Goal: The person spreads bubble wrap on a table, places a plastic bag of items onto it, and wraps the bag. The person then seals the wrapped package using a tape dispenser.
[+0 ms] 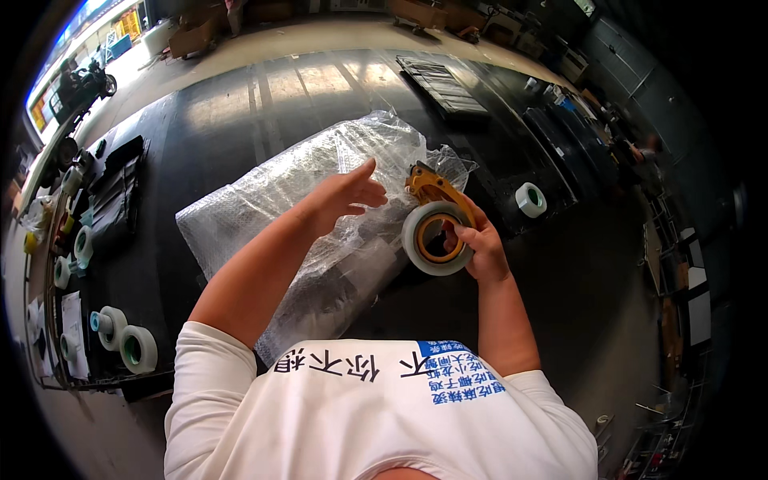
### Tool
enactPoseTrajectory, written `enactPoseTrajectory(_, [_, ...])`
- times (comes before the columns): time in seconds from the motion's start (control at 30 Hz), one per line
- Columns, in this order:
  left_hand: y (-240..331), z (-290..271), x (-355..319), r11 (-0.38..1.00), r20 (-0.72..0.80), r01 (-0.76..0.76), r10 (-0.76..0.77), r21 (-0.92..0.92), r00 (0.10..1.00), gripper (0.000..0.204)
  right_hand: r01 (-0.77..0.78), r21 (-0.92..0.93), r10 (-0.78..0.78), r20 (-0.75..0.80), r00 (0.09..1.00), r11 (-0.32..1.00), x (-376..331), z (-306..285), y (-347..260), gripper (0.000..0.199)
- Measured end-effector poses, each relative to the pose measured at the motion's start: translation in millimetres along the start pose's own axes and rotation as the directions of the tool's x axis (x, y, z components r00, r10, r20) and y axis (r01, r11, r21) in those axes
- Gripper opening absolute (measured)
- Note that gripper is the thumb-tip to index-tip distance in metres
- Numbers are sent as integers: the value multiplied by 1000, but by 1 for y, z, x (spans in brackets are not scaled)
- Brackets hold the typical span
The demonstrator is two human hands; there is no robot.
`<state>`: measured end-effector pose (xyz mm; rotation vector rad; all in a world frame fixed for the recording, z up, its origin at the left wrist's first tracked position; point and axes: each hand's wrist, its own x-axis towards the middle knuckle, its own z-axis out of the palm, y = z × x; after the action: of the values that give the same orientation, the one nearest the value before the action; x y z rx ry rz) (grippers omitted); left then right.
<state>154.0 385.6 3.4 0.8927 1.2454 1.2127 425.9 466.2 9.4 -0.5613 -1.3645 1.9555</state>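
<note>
A tape dispenser [434,220] with a big roll of tape is held in the right hand [478,244], grip closed around it. The left hand [346,196] is spread open over a bubble-wrapped bundle [320,216] in the middle of the dark surface [240,112], likely to keep it flat. More tape rolls [128,340] are kept at the left edge.
</note>
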Motion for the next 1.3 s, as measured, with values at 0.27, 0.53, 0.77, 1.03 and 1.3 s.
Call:
enactPoseTrajectory(0.27, [32, 10, -2, 963, -11, 121, -128, -241, 992, 56, 655, -673, -513, 450, 731, 343, 20, 33, -15, 58])
enactPoseTrajectory(0.53, [31, -14, 16, 941, -5, -33, 33, -337, 999, 20, 686, -727, -545, 572, 613, 8, 29, 58, -31, 59])
enactPoseTrajectory(0.77, [25, -56, 42, 338, -236, 135, 276, 931, 932, 37, 199, -951, -71, 187, 980, 235, 8, 68, -50, 55])
enactPoseTrajectory(1.03, [-25, -38, 46, 13, -397, 421, 361, 907, 844, 62, 67, -985, 50, 76, 996, 161, -16, 36, -9, 56])
enactPoseTrajectory(1.3, [-54, -1, 40, -43, -56, 66, 202, 997, 978, 69, 82, -968, 14, 88, 996, 239, -35, 19, -14, 56])
